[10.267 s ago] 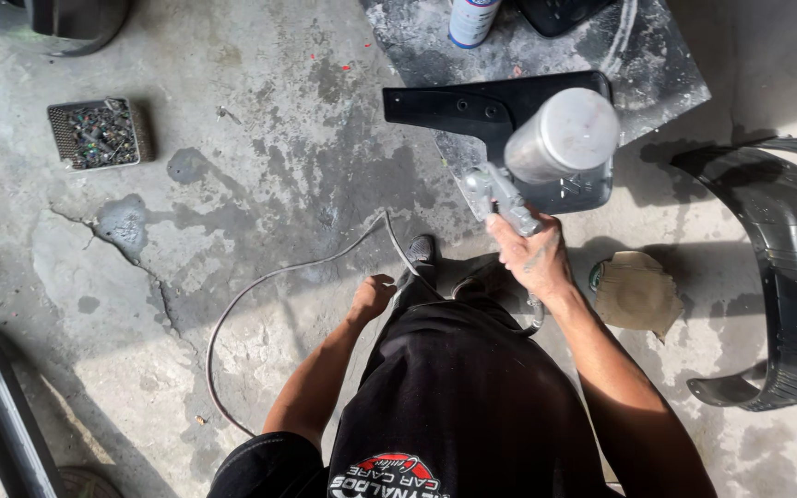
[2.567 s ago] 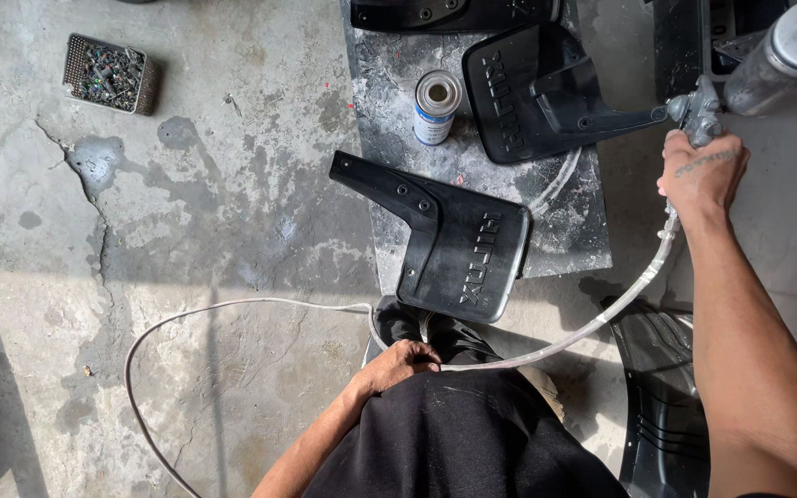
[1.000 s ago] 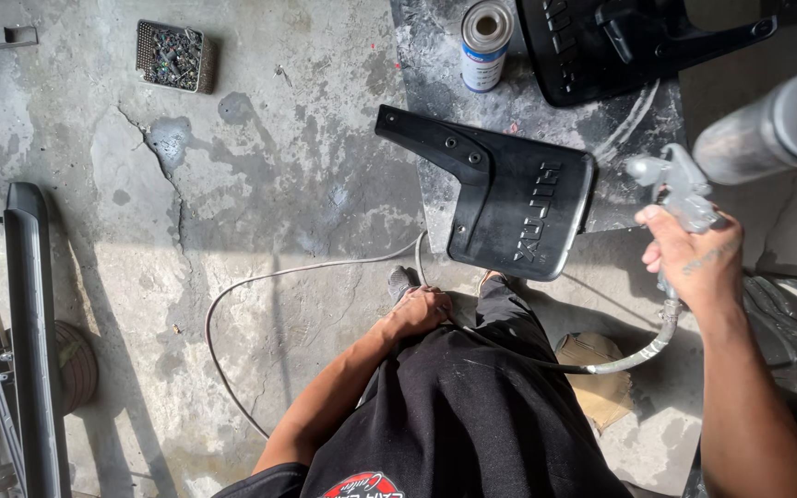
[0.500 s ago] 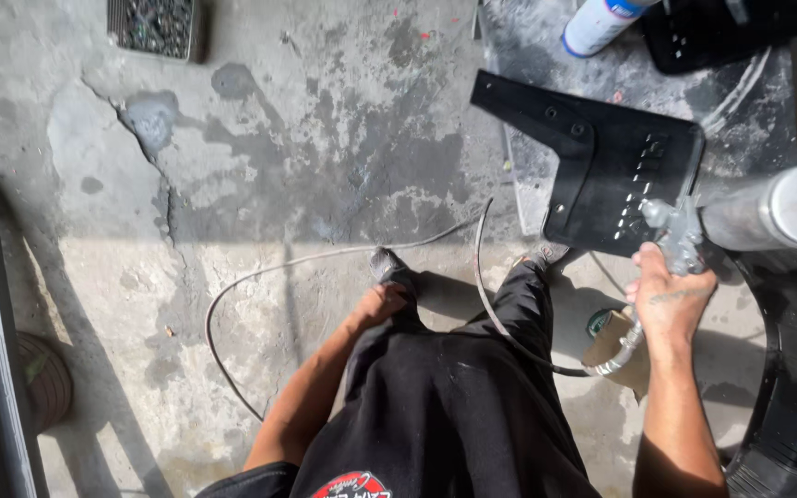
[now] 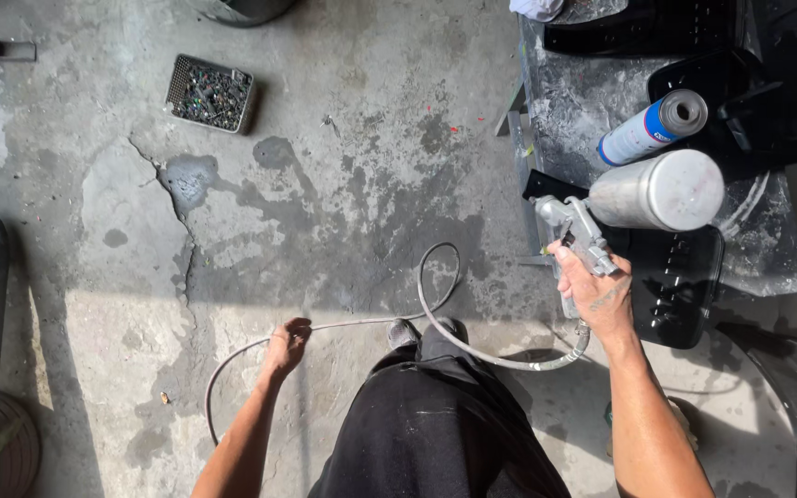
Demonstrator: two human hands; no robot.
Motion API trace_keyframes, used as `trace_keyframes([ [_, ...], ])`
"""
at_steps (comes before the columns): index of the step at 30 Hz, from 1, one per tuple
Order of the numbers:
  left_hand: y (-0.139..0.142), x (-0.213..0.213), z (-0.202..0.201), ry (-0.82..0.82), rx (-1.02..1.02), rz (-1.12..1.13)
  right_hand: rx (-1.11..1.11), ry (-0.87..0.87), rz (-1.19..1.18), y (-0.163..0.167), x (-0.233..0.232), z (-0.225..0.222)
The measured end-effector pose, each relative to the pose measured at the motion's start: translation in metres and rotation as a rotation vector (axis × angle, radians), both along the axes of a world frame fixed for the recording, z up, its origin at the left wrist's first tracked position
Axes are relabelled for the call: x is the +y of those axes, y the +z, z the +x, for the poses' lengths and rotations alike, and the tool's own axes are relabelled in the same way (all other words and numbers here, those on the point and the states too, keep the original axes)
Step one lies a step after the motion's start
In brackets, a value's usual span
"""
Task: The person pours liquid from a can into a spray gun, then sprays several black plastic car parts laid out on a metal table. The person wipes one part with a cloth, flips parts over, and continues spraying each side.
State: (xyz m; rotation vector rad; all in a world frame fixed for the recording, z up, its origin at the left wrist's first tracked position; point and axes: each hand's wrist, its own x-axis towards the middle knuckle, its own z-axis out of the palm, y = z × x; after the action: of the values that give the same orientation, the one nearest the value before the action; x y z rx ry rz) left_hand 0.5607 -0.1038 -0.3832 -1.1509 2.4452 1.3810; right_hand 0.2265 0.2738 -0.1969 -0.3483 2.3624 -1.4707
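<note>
Right hand (image 5: 594, 290): closed around the grip of a spray gun (image 5: 576, 231), held out over the floor to the right of the person's legs.
Spray gun: metal body with a silver cup (image 5: 659, 191) lying sideways at its top; it hangs above a black plastic panel (image 5: 680, 286).
Left hand (image 5: 286, 343): closed on the grey hose (image 5: 435, 304), low over the floor on the left of the legs.
Hose: runs from the left hand, loops up past the shoe, then curves down and right to the base of the spray gun; another stretch trails down and left of the left hand.
Black plastic panel: flat on a stained sheet (image 5: 565, 101) on the floor, partly under the spray gun.
Spray can (image 5: 649, 129): blue and white, lying just above the cup.
Small tray (image 5: 210, 93): upper left on the concrete floor (image 5: 343, 184), full of small bits, well apart from both hands.
Floor: cracked, with dark patches.
</note>
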Motion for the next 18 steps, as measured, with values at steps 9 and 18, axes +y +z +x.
trace_keyframes([
  [9,0.009,0.015,-0.225,-0.515,0.082,0.015,0.119,-0.289,-0.055,-0.005,-0.01,-0.064],
  [18,-0.014,-0.034,-0.366,-0.725,-0.19,0.028,-0.057,-0.502,-0.074,-0.04,-0.04,-0.177],
])
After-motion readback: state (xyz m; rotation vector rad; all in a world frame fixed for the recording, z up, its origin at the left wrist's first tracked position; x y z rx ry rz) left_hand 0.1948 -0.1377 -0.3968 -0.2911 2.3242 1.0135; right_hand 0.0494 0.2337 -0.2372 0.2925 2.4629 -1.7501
